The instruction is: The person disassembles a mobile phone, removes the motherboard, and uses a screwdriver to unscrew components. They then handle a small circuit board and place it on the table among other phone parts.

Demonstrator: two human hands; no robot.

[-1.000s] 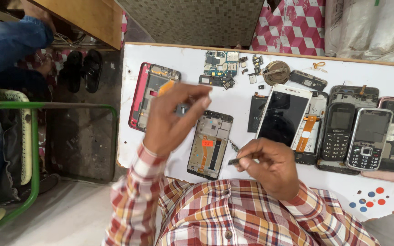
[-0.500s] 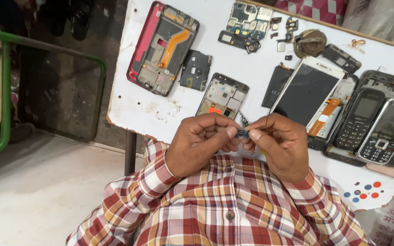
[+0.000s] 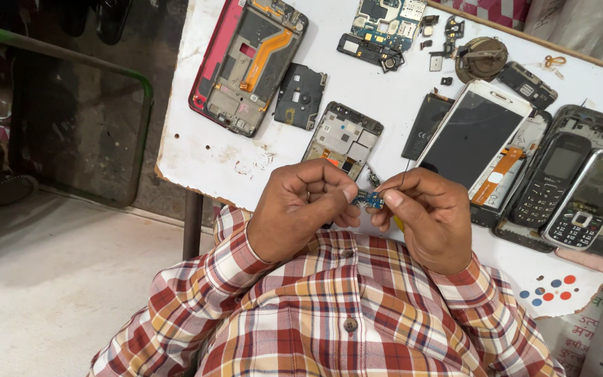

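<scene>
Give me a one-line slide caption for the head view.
Both hands, left hand and right hand, pinch a small blue circuit board above a white table strewn with dismantled phones.

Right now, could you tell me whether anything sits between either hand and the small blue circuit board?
Nothing visible does. The left hand and right hand both pinch the small blue circuit board directly between their fingertips, above the white table.

The small blue circuit board (image 3: 368, 200) is mostly hidden by fingertips; the rightmost keypad phone (image 3: 594, 202) is cut by the right edge.
</scene>
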